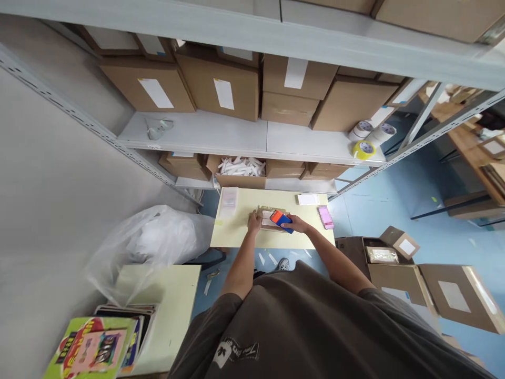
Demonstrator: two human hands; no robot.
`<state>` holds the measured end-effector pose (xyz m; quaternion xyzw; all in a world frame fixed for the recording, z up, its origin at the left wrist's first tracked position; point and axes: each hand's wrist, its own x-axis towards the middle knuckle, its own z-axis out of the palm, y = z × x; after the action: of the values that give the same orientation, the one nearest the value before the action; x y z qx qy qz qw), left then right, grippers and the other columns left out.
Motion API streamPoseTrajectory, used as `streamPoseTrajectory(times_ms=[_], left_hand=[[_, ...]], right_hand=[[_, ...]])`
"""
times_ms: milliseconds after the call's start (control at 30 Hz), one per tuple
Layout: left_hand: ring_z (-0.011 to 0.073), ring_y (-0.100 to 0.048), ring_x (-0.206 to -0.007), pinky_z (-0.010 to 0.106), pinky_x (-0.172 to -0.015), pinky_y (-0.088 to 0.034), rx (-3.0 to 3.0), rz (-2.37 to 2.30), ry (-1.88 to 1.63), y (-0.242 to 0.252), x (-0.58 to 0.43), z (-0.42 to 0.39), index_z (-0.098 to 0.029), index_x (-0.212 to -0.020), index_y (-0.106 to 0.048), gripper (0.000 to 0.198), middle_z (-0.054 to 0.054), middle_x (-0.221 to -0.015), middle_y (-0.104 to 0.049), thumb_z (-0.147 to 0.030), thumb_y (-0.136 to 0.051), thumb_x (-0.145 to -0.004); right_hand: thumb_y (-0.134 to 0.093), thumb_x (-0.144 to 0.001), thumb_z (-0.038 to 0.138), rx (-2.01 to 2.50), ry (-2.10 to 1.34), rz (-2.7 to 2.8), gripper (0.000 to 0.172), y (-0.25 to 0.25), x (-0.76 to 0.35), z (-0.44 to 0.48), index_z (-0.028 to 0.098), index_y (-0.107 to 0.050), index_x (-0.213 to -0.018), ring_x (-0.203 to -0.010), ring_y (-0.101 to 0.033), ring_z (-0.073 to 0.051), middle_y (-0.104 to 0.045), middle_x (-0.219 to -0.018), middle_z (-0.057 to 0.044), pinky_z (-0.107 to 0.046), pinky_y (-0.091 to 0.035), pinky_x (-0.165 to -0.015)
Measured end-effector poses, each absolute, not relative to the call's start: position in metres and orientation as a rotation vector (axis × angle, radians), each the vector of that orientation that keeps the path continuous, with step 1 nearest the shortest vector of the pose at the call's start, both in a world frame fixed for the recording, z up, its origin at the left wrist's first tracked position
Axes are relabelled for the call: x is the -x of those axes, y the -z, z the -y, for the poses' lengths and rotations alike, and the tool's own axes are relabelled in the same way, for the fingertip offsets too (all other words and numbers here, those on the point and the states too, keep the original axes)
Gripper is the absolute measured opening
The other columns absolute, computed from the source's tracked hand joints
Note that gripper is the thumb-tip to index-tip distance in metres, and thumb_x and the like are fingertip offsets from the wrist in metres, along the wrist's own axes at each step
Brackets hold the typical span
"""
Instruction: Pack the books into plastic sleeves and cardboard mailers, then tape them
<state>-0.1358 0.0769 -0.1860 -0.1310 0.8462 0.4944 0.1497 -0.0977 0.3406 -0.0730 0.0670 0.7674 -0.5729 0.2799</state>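
Note:
A small brown cardboard box (270, 223) with a white panel on it lies on the pale yellow table (236, 239) in front of me. My left hand (254, 221) grips its left end, thumb toward the top. In my right hand (295, 224) is an orange-and-blue block-shaped thing (281, 219), tilted over the box's right part. Whether it touches the box I cannot tell. To the left lies a clear plastic sheet or bag (229, 202). Over on the right are a white paper slip (308, 199) and a pink phone-like object (325, 217).
Shelves behind the table hold cardboard boxes (221, 89), one open box of white rolled pieces (242, 167), and tape rolls (363, 150). A plastic bag (158, 237) bulges at left above stacked magazines (97, 347). Open cartons (394, 273) stand on the floor at right.

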Motion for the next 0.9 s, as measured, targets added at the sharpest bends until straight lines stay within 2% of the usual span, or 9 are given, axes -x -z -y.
streamPoseTrajectory(times_ms=[67, 167, 267, 367, 500, 667, 800, 900], left_hand=[[0.0309, -0.064, -0.138, 0.037, -0.109, -0.049, 0.44, -2.464, -1.418, 0.179, 0.137, -0.065, -0.018, -0.15, -0.06, 0.061, 0.021, -0.148, -0.068, -0.051, -0.064, -0.099], [0.0288, -0.074, -0.116, 0.035, -0.097, -0.054, 0.443, -2.441, -1.497, 0.168, 0.138, -0.059, -0.021, -0.119, -0.077, 0.045, 0.015, -0.119, -0.081, -0.058, -0.059, -0.101], [0.025, -0.075, -0.079, 0.033, -0.073, -0.055, 0.442, -2.065, -1.61, 0.16, 0.14, -0.072, -0.019, -0.09, -0.078, 0.056, 0.014, -0.086, -0.079, -0.07, -0.057, -0.099], [0.0228, -0.069, -0.061, 0.032, -0.06, -0.05, 0.548, -1.68, -1.616, 0.157, 0.142, -0.097, -0.017, -0.086, -0.077, 0.063, 0.014, -0.075, -0.075, -0.078, -0.065, -0.091], [0.0174, -0.064, -0.057, 0.029, -0.058, -0.049, 0.626, -1.392, -1.776, 0.155, 0.145, -0.119, -0.018, -0.084, -0.074, 0.056, 0.008, -0.074, -0.072, -0.074, -0.077, -0.085], [0.0126, -0.065, -0.064, 0.023, -0.06, -0.048, 0.602, -1.298, -2.116, 0.146, 0.148, -0.108, -0.017, -0.086, -0.075, 0.048, 0.005, -0.076, -0.073, -0.053, -0.099, -0.066], [0.0133, -0.066, -0.067, 0.024, -0.062, -0.048, 0.497, -1.408, -2.218, 0.139, 0.152, -0.087, -0.014, -0.085, -0.079, 0.051, 0.007, -0.075, -0.074, -0.048, -0.103, -0.057], [0.014, -0.064, -0.066, 0.026, -0.064, -0.049, 0.404, -1.595, -2.19, 0.136, 0.153, -0.076, -0.013, -0.079, -0.079, 0.045, 0.006, -0.072, -0.072, -0.048, -0.1, -0.06]], right_hand=[[-0.101, -0.056, 0.053, -0.185, 1.532, -2.049, 0.06, 0.072, 0.097, -0.342, 0.016, -0.077, -0.096, -0.076, -0.068, -0.023, -0.077, -0.084, -0.006, -0.031, -0.055, -0.064], [-0.099, -0.059, 0.057, -0.135, 1.504, -2.072, 0.062, 0.074, 0.095, -0.344, 0.016, -0.077, -0.1, -0.079, -0.069, -0.023, -0.077, -0.089, -0.006, -0.032, -0.057, -0.066], [-0.097, -0.062, 0.062, -0.096, 1.482, -2.077, 0.068, 0.076, 0.091, -0.345, 0.015, -0.076, -0.107, -0.081, -0.07, -0.022, -0.077, -0.092, -0.006, -0.032, -0.059, -0.069], [-0.096, -0.062, 0.065, -0.052, 1.475, -2.08, 0.073, 0.076, 0.086, -0.346, 0.015, -0.074, -0.111, -0.082, -0.069, -0.021, -0.077, -0.096, -0.006, -0.032, -0.06, -0.072], [-0.096, -0.062, 0.068, -0.033, 1.465, -2.076, 0.077, 0.072, 0.082, -0.345, 0.015, -0.074, -0.113, -0.082, -0.07, -0.022, -0.076, -0.094, -0.006, -0.032, -0.06, -0.072], [-0.096, -0.063, 0.068, -0.01, 1.418, -2.075, 0.077, 0.064, 0.082, -0.344, 0.014, -0.074, -0.114, -0.081, -0.07, -0.022, -0.076, -0.092, -0.007, -0.031, -0.06, -0.069], [-0.094, -0.066, 0.068, -0.01, 1.338, -2.121, 0.072, 0.061, 0.087, -0.344, 0.016, -0.074, -0.112, -0.083, -0.071, -0.022, -0.077, -0.097, -0.008, -0.03, -0.059, -0.069], [-0.091, -0.069, 0.071, 0.002, 1.229, -2.177, 0.068, 0.057, 0.095, -0.342, 0.017, -0.073, -0.107, -0.085, -0.072, -0.023, -0.077, -0.099, -0.007, -0.029, -0.058, -0.07]])
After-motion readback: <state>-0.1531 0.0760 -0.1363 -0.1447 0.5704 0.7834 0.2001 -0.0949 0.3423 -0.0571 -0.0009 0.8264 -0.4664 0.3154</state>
